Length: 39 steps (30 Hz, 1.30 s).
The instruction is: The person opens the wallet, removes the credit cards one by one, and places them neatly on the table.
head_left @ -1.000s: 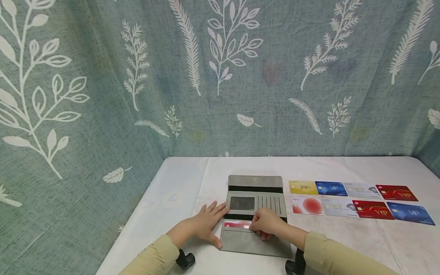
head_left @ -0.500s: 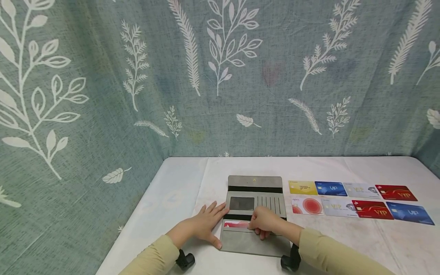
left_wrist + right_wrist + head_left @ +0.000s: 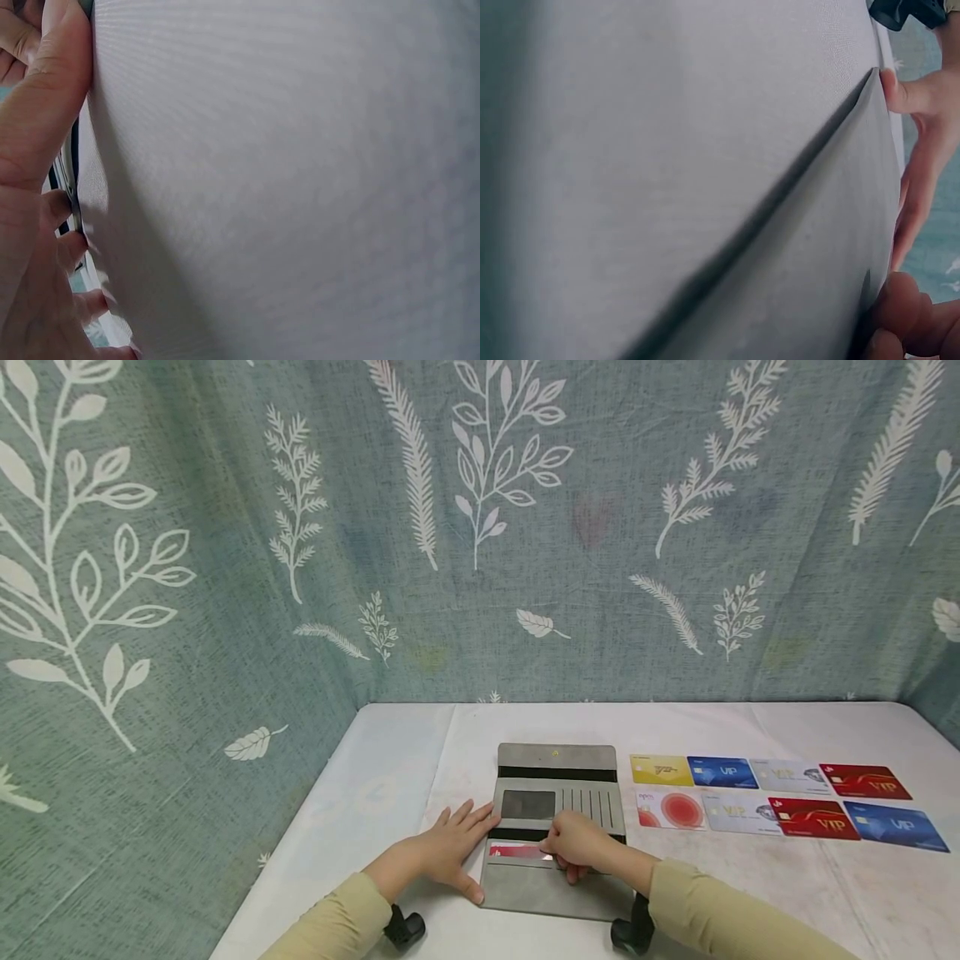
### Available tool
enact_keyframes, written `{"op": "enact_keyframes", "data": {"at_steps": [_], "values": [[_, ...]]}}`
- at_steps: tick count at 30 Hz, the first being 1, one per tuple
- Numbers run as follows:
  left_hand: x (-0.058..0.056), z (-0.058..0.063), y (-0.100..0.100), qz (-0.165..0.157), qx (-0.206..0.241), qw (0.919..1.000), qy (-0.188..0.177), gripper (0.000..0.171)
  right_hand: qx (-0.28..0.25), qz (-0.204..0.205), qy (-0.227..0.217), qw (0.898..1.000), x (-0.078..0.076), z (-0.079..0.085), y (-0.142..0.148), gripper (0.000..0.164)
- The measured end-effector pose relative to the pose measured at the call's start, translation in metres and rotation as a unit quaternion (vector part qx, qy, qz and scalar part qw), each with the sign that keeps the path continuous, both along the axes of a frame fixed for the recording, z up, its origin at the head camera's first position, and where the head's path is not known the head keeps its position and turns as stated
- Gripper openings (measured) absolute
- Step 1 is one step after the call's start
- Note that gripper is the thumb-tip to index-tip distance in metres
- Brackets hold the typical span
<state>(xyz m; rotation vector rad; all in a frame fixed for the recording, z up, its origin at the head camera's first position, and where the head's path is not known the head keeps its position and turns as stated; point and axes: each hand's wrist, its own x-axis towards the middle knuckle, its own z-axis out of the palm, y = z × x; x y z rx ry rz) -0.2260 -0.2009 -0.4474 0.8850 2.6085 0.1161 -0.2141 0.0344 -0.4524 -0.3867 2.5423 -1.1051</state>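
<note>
A long grey wallet [image 3: 547,893] lies unfolded flat on the white table. From a slot in its lower half shows the strip of a red card [image 3: 512,852]. My right hand [image 3: 581,843] pinches the right end of this card with thumb and forefinger, the other fingers curled above the wallet. Spread along the wallet's left edge is my left hand [image 3: 453,850], its thumb at the lower left corner. Curled right-hand fingers [image 3: 900,307] appear beside the wallet [image 3: 810,285] in the right wrist view; the card is hidden there. The left thumb [image 3: 52,90] shows in the left wrist view.
Right of the wallet, several cards lie in two rows, among them a yellow card [image 3: 662,769], a white card with red circles [image 3: 671,808] and a blue card [image 3: 896,826]. A leaf-patterned curtain [image 3: 480,635] hangs behind the table [image 3: 375,760].
My right hand has shifted slightly left along the card, its forearm swinging left too. The left hand stays where it was at the wallet's edge.
</note>
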Motion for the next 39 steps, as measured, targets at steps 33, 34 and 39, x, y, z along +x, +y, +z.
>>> {"op": "enact_keyframes", "data": {"at_steps": [33,34,39], "values": [[0.001,0.000,0.001,0.006,-0.007,1.0000,0.001,0.109,-0.082,-0.013,-0.058,0.995,-0.009,0.000,0.005,0.019],[0.001,0.000,0.001,0.007,-0.008,0.9999,0.000,0.109,-0.083,-0.011,-0.057,0.995,-0.009,0.000,0.006,0.019],[0.001,0.001,0.000,0.008,-0.007,0.9999,-0.001,0.108,-0.084,-0.005,-0.052,0.995,-0.010,-0.001,0.005,0.020]]}}
